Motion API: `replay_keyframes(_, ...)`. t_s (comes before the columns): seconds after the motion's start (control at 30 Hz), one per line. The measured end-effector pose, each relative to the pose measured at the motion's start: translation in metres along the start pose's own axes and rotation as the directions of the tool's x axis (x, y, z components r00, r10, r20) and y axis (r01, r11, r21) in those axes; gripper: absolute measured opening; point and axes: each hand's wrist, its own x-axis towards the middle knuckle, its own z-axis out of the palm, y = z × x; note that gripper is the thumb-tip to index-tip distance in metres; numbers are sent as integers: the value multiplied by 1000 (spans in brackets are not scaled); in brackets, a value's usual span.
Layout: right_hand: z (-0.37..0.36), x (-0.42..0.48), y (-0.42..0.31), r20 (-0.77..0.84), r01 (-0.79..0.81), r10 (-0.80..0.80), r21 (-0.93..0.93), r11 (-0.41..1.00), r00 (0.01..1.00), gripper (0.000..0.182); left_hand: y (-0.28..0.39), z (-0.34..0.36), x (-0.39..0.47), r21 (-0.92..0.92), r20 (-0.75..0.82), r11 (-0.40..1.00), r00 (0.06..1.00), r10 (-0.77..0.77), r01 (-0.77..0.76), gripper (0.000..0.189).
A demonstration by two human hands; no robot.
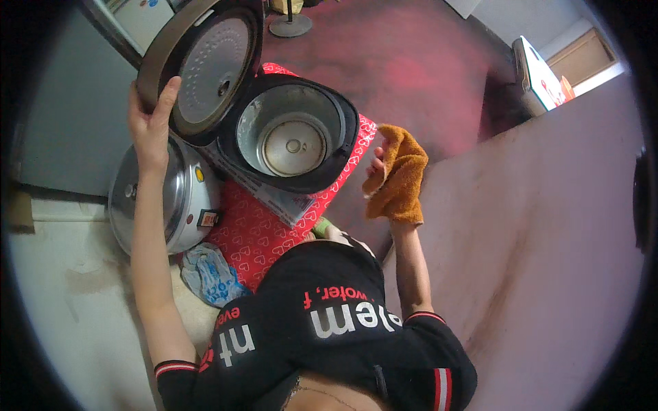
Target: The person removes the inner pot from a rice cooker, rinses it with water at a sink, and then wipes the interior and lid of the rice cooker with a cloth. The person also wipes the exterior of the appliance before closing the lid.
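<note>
A black rice cooker (333, 174) stands with its hinged lid (216, 67) raised. Its inner pot is out, so the bare metal well and the round heating plate (294, 146) show at the bottom. My left hand (150, 120) grips the rim of the lid, thumb on the inner side. A brown terry cloth (403, 174) drapes over my right hand (378, 160), which holds it to the right of the cooker, apart from it. Only some fingertips of that hand show past the cloth.
Under the cooker lies a red heart-patterned cover (247, 216) with printed paper (288, 205) on it. Left stands a white electric cooker (190, 205) with a glass lid, beside a crumpled plastic bag (213, 275). A pale wall (534, 231) rises at right.
</note>
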Motion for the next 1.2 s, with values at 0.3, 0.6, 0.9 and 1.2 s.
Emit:
replay_keyframes(0.3, 63, -15, -26, -127, -154, -135, -966, -208, 983, 28, -3, -5, -2, 35, -32, 999, 999, -5, 6, 37)
replay_keyframes(0.6, 58, 0, 62, 386, 266, -266, -880, -394, 883, 38, -1, -3, -1, 27, -22, 999, 999, 33, -33, 39)
replay_keyframes(0.9, 101, 35, 112, 396, 389, 133, -686, -614, 908, 23, -6, -6, 2, 47, -12, 997, 998, 62, -61, 39)
replay_keyframes(1.2, 82, 29, 51, 582, 559, 148, -630, -539, 800, 32, -2, -8, -1, 62, -5, 995, 997, 72, -72, 37)
